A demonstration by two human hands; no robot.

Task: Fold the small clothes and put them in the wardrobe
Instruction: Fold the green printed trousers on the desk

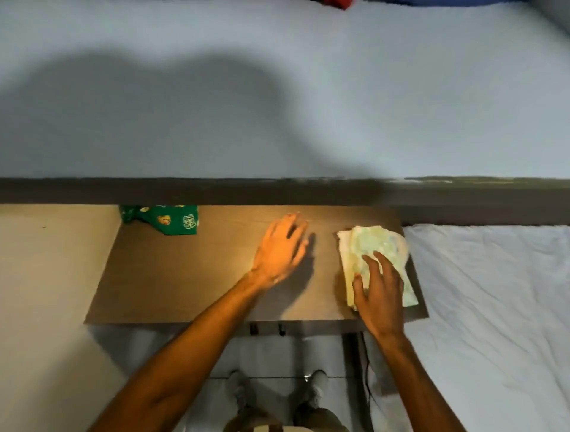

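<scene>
A folded pale green and cream patterned garment [374,249] lies on the right side of a brown wooden table [185,277]. My right hand [377,293] rests flat on its near end, fingers spread. My left hand [280,249] hovers open over the bare middle of the table, holding nothing. A crumpled green printed garment [163,219] lies at the table's back left, partly hidden under a dark ledge.
A dark horizontal ledge [277,191] runs along the table's far edge with a pale wall above. A white-sheeted bed [493,308] lies to the right. My feet [277,391] stand on the light floor below. A red object [336,3] shows at the top.
</scene>
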